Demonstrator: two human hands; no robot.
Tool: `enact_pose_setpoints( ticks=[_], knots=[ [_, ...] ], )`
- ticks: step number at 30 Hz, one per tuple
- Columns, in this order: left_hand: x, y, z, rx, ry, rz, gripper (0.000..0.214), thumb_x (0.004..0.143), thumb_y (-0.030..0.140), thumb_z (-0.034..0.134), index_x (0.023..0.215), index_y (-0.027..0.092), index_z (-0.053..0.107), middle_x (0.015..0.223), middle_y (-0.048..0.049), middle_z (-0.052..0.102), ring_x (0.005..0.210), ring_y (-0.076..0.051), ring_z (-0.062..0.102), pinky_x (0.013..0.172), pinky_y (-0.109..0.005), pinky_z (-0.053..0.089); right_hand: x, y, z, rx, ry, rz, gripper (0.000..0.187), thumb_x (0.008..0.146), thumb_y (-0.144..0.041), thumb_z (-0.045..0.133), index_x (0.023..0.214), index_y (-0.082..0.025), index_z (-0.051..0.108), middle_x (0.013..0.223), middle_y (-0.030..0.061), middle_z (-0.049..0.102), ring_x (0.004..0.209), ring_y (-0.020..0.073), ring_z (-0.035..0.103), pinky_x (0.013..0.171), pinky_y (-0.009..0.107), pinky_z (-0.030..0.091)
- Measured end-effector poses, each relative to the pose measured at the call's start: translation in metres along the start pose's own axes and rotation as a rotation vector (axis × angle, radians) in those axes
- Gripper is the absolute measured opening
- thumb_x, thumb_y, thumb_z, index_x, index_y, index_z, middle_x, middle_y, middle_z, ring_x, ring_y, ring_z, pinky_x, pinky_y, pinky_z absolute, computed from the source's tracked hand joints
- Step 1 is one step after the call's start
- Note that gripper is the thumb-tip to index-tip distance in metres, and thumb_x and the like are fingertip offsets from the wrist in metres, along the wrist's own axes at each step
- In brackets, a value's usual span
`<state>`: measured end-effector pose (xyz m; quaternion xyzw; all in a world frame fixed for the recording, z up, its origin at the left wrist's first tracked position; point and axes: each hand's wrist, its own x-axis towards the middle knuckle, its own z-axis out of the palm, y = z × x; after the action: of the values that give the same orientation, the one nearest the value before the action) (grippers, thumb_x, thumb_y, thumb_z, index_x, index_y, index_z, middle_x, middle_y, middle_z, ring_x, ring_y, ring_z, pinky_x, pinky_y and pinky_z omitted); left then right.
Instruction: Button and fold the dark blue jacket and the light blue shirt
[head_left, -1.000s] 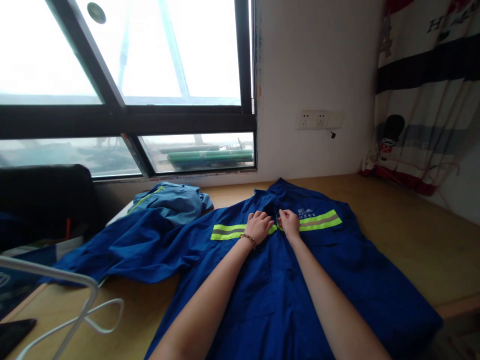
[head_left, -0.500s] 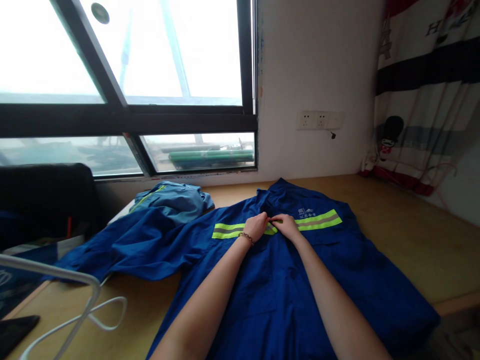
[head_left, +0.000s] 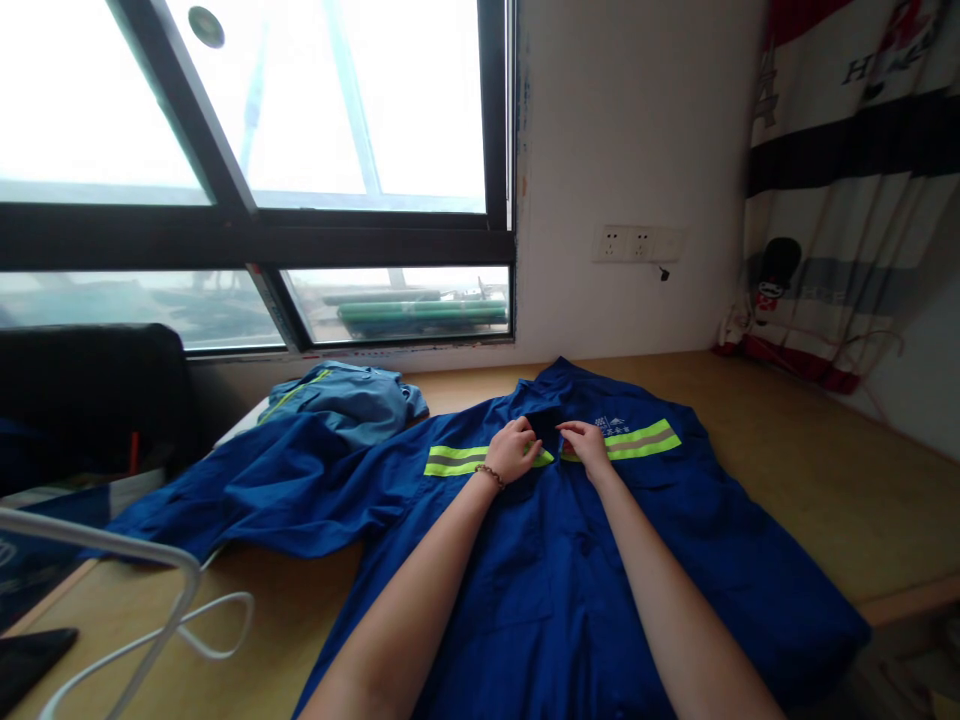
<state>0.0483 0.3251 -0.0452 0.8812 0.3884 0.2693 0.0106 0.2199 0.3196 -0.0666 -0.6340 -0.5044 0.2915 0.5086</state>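
Observation:
A dark blue work jacket with a yellow-green reflective chest band lies front-up on the wooden table. My left hand, a bead bracelet on its wrist, pinches the left edge of the jacket's front opening at the band. My right hand pinches the right edge just across from it. Both hands have their fingers curled on the cloth, a small gap of dark fabric between them. The jacket's left sleeve spreads out to the left.
A lighter blue garment lies bunched by the window. A white wire hanger sits at the near left, a black object at the corner. A dark chair back stands left; a striped curtain hangs right.
My hands met at the middle of the band half a second ago; now they have drawn slightly apart again, each keeping its edge of the opening.

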Motion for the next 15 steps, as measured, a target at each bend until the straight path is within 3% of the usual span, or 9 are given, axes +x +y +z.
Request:
enact_pose_setpoints(
  ticks=[6,9,12,15],
  knots=[
    [0.005,0.0,0.003,-0.089,-0.123,-0.094,0.018,0.087,0.032,0.036,0.086,0.022,0.051,0.083,-0.0007,0.057,0.073,-0.012,0.055,0.065,-0.022,0.039,0.0,-0.004,-0.004,0.045,0.061,0.004,0.033,0.067,-0.029,0.045,0.084,-0.011,0.067,0.057,0.004,0.061,0.054,0.0157,0.057,0.05,0.025,0.047],
    [0.005,-0.001,0.007,-0.157,-0.131,-0.076,0.014,0.086,0.026,0.035,0.09,0.021,0.048,0.081,-0.0003,0.057,0.074,-0.012,0.055,0.067,-0.022,0.04,-0.003,-0.01,-0.009,-0.004,0.124,-0.026,0.029,0.067,-0.026,0.046,0.08,-0.013,0.068,0.063,0.0043,0.061,0.061,0.0178,0.057,0.061,0.03,0.047],
    [0.005,0.0,0.01,-0.222,-0.055,-0.016,0.015,0.086,0.02,0.033,0.096,0.019,0.045,0.089,-0.0032,0.054,0.081,-0.013,0.053,0.073,-0.024,0.042,-0.011,-0.021,-0.008,-0.202,0.135,-0.248,0.023,0.063,-0.012,0.048,0.074,-0.017,0.068,0.088,0.0067,0.062,0.087,0.0209,0.055,0.082,0.033,0.041],
    [0.003,0.0,0.012,-0.268,0.013,0.039,0.026,0.082,0.011,0.033,0.106,0.017,0.04,0.103,-0.0068,0.048,0.091,-0.013,0.051,0.082,-0.027,0.042,-0.018,-0.028,0.0,-0.431,-0.045,-0.543,0.035,0.064,-0.001,0.042,0.083,-0.019,0.066,0.105,0.0061,0.058,0.106,0.0179,0.046,0.095,0.032,0.031]
  ],
)
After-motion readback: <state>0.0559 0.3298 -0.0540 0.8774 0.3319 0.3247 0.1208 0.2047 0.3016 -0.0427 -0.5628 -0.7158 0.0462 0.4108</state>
